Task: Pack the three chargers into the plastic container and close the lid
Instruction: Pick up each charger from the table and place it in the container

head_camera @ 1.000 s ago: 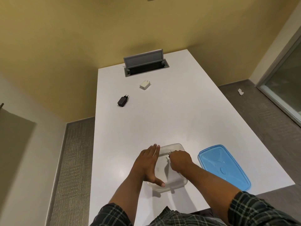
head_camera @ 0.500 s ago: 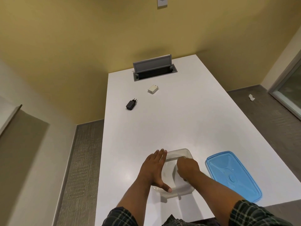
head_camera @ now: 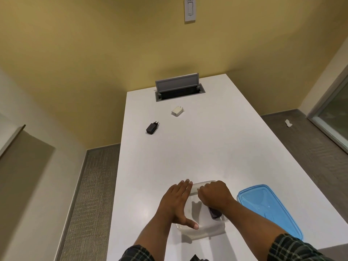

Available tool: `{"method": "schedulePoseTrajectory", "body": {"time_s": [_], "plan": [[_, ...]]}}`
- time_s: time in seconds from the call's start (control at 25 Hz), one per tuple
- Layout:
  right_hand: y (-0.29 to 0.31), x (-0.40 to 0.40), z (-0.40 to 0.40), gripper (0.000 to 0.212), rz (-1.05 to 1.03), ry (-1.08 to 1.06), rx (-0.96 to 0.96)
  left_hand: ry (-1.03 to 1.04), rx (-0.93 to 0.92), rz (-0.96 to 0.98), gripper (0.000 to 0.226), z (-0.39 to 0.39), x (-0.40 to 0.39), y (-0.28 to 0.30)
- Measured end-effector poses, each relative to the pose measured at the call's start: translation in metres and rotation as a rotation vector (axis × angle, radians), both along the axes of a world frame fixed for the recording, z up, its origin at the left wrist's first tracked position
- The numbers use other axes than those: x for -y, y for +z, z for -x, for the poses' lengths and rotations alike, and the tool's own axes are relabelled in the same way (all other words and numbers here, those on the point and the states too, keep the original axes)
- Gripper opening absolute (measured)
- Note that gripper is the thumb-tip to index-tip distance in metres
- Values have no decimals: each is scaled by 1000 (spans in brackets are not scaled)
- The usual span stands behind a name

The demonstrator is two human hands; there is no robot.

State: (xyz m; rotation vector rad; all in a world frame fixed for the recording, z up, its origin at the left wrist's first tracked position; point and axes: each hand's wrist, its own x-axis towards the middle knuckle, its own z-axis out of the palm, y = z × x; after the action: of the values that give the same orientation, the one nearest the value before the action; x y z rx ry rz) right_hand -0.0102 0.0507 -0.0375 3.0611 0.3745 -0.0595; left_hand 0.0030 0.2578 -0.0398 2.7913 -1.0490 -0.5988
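Note:
A clear plastic container [head_camera: 202,229] sits on the white table [head_camera: 207,147] near its front edge. My left hand [head_camera: 177,202] lies flat against the container's left side, thumb on the near rim. My right hand [head_camera: 213,194] is curled over the container, and a dark charger [head_camera: 215,213] pokes out from under its heel, low inside the box. Most of that charger is hidden by the hand. A black charger [head_camera: 151,127] and a white charger [head_camera: 177,110] lie far back on the table. The blue lid [head_camera: 267,208] rests to the right of the container.
An open grey cable hatch [head_camera: 178,89] is set into the far end of the table. The table's left edge drops to grey carpet [head_camera: 90,194]. A yellow wall with a white switch [head_camera: 189,9] stands behind.
My right hand has lowered the dark charger into the container, and its body now shows under my wrist. The camera has tilted up. My left hand stays against the container.

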Motion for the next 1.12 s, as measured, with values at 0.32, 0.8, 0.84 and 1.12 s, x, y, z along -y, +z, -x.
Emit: {"method": "schedulePoseTrajectory", "body": {"time_s": [0.32,0.8,0.84,1.12], "plan": [[0,-70,-112,41,-115,-124,110,332,73,28,94,-71,-97,-20],[-30,-123,-219,27,-3,-143,-236,576,-76,12,89,-141,-145,-62],[-28,-125,-225,26,-1,-144,-257,591,-62,23,89,-144,-143,-61],[-12,-136,-257,33,-139,-160,-290,610,-24,30,87,-161,-132,-54]]}}
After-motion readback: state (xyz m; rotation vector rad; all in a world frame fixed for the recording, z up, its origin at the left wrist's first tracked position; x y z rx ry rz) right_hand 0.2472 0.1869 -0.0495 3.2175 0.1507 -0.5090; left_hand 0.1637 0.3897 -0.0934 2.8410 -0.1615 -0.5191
